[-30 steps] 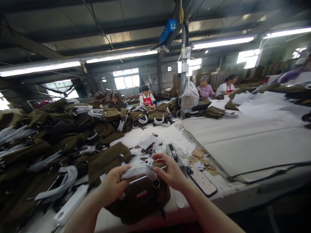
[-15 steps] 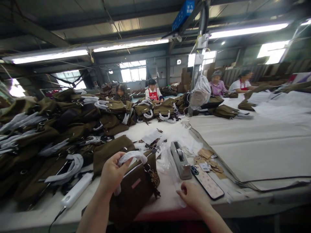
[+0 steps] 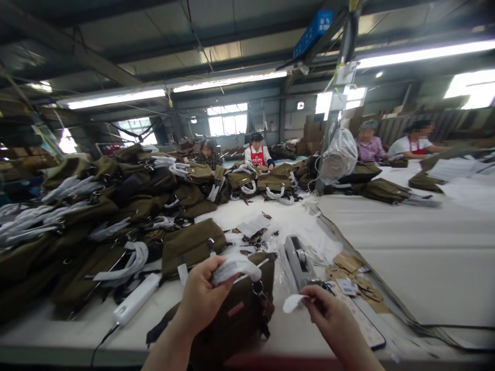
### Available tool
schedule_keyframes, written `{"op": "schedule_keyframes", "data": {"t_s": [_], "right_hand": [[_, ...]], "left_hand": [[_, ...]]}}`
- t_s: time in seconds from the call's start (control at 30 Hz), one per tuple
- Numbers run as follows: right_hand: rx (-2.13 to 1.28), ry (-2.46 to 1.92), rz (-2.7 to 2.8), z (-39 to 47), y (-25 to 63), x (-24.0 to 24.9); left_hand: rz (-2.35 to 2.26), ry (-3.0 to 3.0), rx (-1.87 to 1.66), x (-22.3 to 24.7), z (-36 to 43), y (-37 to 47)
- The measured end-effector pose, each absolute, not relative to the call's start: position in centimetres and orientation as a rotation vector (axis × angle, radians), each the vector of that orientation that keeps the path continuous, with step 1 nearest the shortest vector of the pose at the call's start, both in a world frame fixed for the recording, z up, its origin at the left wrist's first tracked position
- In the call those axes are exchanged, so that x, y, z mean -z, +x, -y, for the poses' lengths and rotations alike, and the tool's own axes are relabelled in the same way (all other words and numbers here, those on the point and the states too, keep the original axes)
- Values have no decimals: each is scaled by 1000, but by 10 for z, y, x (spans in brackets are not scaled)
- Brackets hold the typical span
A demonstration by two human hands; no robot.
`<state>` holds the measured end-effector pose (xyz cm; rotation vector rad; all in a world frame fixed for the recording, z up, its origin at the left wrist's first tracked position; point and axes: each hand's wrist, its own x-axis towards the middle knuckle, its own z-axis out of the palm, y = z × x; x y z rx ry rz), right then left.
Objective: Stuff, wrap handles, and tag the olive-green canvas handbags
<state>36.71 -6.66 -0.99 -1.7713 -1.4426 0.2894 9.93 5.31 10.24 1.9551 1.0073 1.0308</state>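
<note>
An olive bag with a pink label and a dark charm stands at the table's front edge. My left hand is closed round its white-wrapped handle. To the right of the bag, my right hand pinches a small whitish strip between thumb and fingers. Just beyond that hand sits a grey tape dispenser, and a patterned phone lies partly hidden behind the hand.
Olive bags are heaped at the left, near a white corded device. Brown cardboard tags lie right of the dispenser. A pole rises behind; several people sit across the table.
My right hand has lifted off the table and now shows a whitish strip in its fingers. The view has shifted, and my left hand still grips the handle.
</note>
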Motion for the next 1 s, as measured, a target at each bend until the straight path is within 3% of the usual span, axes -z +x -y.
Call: {"op": "schedule_keyframes", "data": {"t_s": [0.13,0.3,0.5,0.67,0.8,1.0], "right_hand": [[-191,-1416,1615,78,325,-27],[-130,-1159,1812,67,284,-19],[422,-1146,2021,40,288,-24],[869,-1020,1814,18,272,-47],[882,-962,1790,9,258,-58],[795,-844,1752,33,266,-69]], "left_hand": [[-933,2008,-895,-102,-51,117],[-837,1829,-959,-95,-60,117],[-1064,1540,-1028,-91,-62,113],[-1019,1561,-680,-97,-63,113],[-958,1496,-602,-96,-64,112],[-978,1686,-878,-94,-62,109]]}}
